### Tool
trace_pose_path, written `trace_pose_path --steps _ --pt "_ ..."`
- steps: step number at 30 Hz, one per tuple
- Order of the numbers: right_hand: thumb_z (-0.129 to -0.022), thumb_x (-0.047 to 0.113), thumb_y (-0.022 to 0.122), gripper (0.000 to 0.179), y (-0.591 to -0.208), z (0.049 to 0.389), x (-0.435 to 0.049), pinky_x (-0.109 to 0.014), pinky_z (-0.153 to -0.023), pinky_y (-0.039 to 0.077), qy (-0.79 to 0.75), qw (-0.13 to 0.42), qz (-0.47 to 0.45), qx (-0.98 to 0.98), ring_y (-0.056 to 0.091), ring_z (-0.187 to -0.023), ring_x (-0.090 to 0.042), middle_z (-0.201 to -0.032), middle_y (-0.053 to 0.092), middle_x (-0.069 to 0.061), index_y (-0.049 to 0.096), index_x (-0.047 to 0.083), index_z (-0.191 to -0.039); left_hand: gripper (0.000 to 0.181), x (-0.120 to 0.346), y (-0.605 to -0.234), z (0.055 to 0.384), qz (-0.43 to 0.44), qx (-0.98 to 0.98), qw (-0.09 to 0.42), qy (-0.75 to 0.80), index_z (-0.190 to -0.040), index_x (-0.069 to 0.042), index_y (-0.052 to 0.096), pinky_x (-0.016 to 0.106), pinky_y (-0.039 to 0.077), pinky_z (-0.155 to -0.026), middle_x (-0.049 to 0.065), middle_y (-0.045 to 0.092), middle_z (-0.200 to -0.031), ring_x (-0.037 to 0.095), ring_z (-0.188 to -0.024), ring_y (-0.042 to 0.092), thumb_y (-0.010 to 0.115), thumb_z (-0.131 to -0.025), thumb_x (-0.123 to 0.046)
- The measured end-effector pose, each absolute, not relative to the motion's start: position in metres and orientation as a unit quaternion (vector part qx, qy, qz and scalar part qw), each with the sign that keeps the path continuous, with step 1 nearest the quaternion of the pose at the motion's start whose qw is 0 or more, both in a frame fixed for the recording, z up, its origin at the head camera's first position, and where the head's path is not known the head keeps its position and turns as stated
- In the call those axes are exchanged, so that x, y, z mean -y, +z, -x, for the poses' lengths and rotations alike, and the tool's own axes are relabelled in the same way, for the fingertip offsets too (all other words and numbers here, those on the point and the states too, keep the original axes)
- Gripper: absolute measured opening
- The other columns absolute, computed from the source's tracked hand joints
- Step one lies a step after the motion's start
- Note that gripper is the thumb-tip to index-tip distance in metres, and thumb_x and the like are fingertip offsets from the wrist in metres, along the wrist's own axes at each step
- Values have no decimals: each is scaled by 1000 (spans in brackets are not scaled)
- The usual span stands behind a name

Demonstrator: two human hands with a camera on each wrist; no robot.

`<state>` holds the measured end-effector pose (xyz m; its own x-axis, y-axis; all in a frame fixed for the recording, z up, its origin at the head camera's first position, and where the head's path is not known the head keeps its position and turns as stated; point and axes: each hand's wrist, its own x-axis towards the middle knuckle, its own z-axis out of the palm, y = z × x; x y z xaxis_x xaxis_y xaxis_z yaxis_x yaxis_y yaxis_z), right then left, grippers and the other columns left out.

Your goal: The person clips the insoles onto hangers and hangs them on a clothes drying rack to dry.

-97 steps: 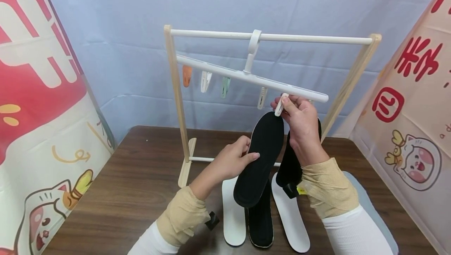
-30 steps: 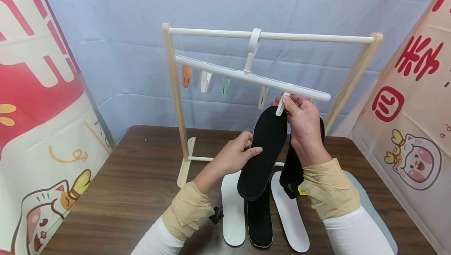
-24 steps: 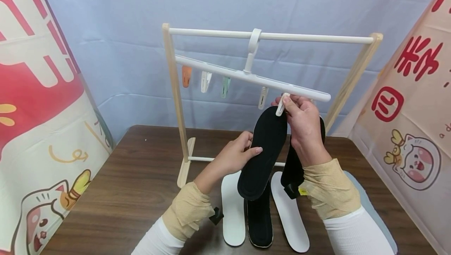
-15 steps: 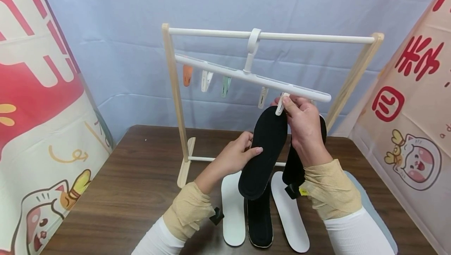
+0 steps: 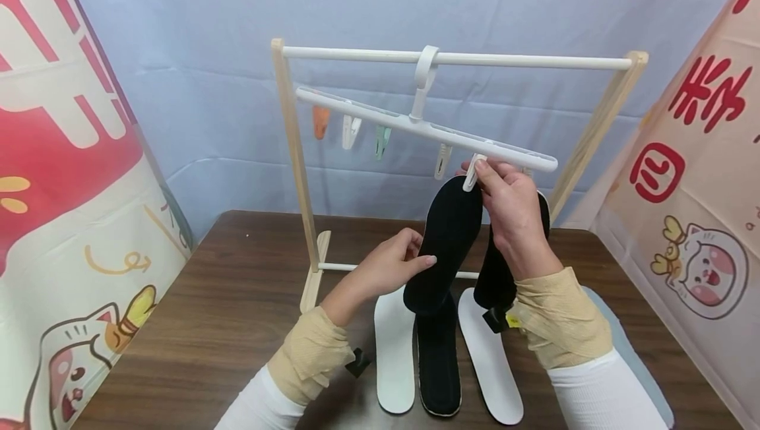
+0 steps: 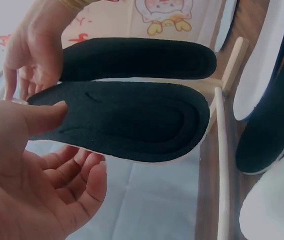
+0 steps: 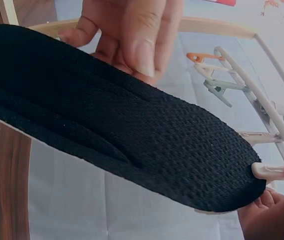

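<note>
My right hand (image 5: 515, 209) pinches a white clothespin (image 5: 471, 178) on the tilted white hanger bar (image 5: 362, 112). The clothespin's tip lies on the upper end of a black insole (image 5: 449, 235). On the insole's left edge is my left hand (image 5: 387, 265), thumb in front and fingers behind; in the left wrist view the insole (image 6: 132, 117) runs between them. A second black insole (image 5: 495, 268) hangs behind my right wrist, its top hidden by that hand. In the right wrist view the clothespin (image 7: 267, 171) overlaps the insole's end.
More clothespins, orange (image 5: 320, 122), white (image 5: 351, 132), green (image 5: 382, 142) and beige (image 5: 442, 161), hang along the bar. A wooden rack (image 5: 289, 126) carries the hanger. On the table lie a white insole (image 5: 394, 357), a black one (image 5: 439, 370), another white one (image 5: 491, 364) and blue-grey cloth (image 5: 632, 357).
The held insole has risen and its lower end has swung back, away from me. My left hand has slid slightly down and left along it. The right hand stays at the clothespin.
</note>
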<state>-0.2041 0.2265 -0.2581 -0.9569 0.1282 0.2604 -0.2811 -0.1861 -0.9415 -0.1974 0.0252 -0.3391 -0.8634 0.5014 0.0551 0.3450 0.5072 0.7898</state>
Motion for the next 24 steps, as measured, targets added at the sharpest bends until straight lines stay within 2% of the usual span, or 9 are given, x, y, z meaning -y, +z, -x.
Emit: trace_pose_path --steps 7,16,18,24 --pt "-104 23 59 23 -259 206 -227 -19 -92 48 763 132 -58 630 68 -103 -11 -108 70 2 61 7 -120 35 -13 -343 198 -243 -866 101 426 -126 -8 55 32 48 -80 1 60 -103 16 -88 57 63 -102 -33" --pt "-104 24 60 17 -259 207 -227 -21 -89 44 758 138 -53 636 67 -101 -11 -105 71 4 64 11 -114 35 0 -350 199 -242 -872 101 413 -126 -8 55 34 48 -84 2 60 -105 16 -92 57 63 -102 -31" --pt "-104 23 60 15 -260 208 -227 -22 -89 41 754 141 -49 640 65 -103 -10 -104 71 6 64 13 -113 34 1 -352 198 -242 -873 99 412 -126 -8 55 34 48 -85 2 60 -105 16 -93 57 63 -102 -31" --pt "-104 24 59 10 -263 209 -227 -20 -78 31 727 151 -36 669 48 -100 -6 -101 71 11 66 18 -109 35 7 -359 198 -238 -875 97 410 -125 -7 56 34 47 -83 2 59 -105 16 -93 56 64 -101 -32"
